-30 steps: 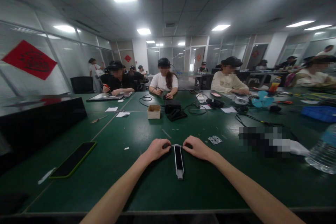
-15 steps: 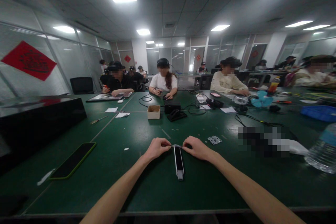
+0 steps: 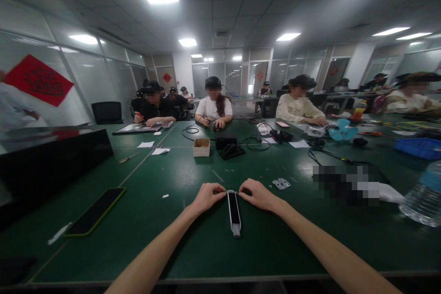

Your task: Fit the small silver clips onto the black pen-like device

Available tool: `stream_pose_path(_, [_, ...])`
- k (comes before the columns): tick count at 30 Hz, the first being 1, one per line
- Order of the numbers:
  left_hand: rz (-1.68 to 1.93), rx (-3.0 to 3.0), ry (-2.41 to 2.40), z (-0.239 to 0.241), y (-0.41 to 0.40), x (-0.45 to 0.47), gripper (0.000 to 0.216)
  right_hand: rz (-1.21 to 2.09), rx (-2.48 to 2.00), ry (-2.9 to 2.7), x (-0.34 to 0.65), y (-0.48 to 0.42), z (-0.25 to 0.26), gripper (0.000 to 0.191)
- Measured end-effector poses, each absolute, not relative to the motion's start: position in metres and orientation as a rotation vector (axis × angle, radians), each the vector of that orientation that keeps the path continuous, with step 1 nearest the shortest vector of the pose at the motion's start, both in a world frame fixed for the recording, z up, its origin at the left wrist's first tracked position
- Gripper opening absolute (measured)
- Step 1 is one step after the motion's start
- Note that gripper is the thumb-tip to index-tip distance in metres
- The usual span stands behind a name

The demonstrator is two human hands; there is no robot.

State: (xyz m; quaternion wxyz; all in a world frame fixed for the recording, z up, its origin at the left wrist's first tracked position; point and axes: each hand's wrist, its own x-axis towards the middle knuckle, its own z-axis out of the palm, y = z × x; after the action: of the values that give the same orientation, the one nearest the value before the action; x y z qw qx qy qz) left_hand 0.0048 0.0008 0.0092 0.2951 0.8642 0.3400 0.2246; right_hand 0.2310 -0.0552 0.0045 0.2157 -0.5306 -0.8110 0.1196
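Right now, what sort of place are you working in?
Probably an electronics assembly workroom in an office building: a long green table, other people seated along it with cables, glass partition walls behind. The left hand and right hand pinch the far end of a slim black device.

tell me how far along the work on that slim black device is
Done: small metal plates lie loose beside the work. In hand: the left hand and right hand pinch the far end of the slim black device, lying flat. Left: its near end is untouched; beyond that I cannot tell.
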Motion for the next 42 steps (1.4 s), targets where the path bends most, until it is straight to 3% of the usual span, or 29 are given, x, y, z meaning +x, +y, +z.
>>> stream_pose_path(11, [0.474,2.581,0.889,0.005,0.003,0.003,0.022,0.159,-1.527,-2.235,0.247,-0.054,0.020,0.028])
stream_pose_path(17, [0.476,2.714,0.905,0.008,0.000,0.001,0.023,-0.127,-2.074,-2.015,0.305,-0.052,0.032,0.026])
stream_pose_path(21, [0.457,2.738,0.931,0.006,0.001,0.001,0.022,0.014,-2.375,-1.877,0.343,-0.053,0.029,0.020])
stream_pose_path(27, [0.453,2.736,0.946,0.002,0.005,0.002,0.018,0.225,-2.435,-1.811,0.354,-0.053,0.022,0.015])
stream_pose_path(42, [0.455,2.745,1.007,0.005,-0.001,0.006,0.017,0.076,-2.447,-1.764,0.347,-0.051,0.022,0.012])
